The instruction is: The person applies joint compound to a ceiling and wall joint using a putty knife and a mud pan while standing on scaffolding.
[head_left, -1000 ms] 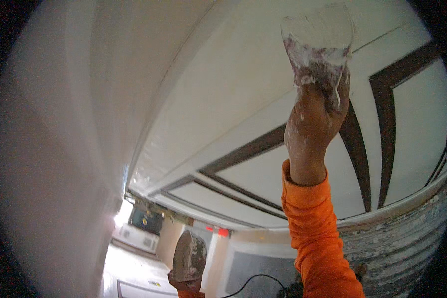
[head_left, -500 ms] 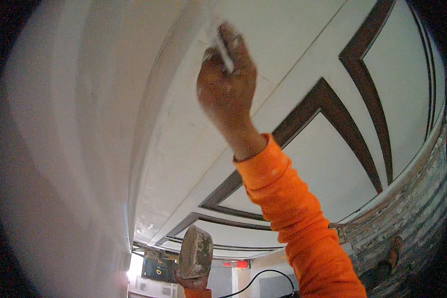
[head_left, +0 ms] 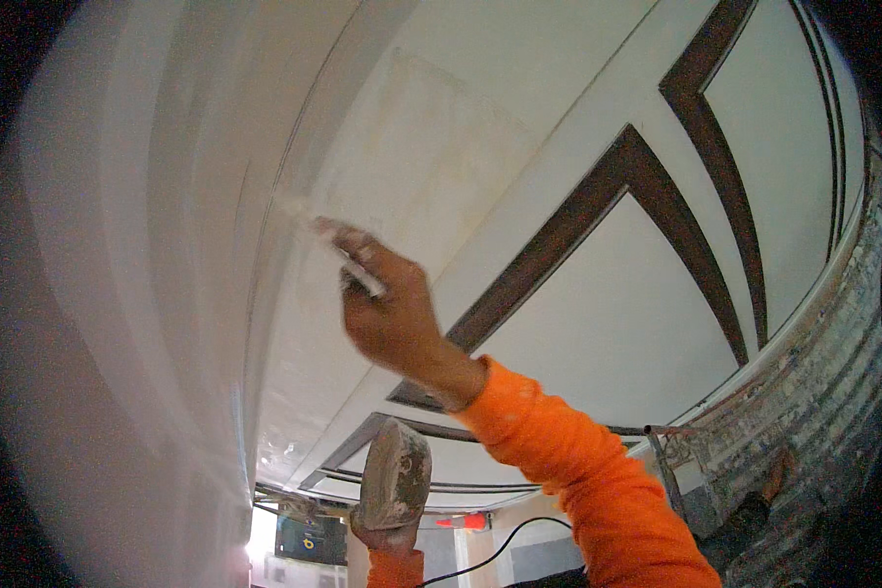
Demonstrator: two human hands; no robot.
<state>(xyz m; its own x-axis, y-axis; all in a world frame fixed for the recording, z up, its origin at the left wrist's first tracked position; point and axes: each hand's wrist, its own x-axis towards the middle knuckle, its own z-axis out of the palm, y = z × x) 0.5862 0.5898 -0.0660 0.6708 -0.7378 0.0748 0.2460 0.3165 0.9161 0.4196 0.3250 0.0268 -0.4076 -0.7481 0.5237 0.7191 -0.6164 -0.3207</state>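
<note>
Right hand (head_left: 387, 299) just left of the big brown trim (head_left: 625, 162), fingers closed tight round a partly blurred scraper (head_left: 365, 277), while below that trim's lower end the left hand (head_left: 384, 532) grips a smeared bowl (head_left: 399, 475)!

A broad dark brown trim band (head_left: 639, 165) bends to a point, one limb running down to the left and the other curving down to the right. Beside it, a second angled brown band (head_left: 678, 90) reaches the upper edge, with thin dark lines (head_left: 837, 147) further right. Along the lower right lies a ridged, whitish-stained grey surface (head_left: 813, 392), near a slim metal frame (head_left: 668, 475). At the bottom, a black cable (head_left: 541, 519) arches near a small red object (head_left: 470, 521); left of these sit a dark box (head_left: 294, 537) with a yellow mark and a bright glare (head_left: 262, 539).
</note>
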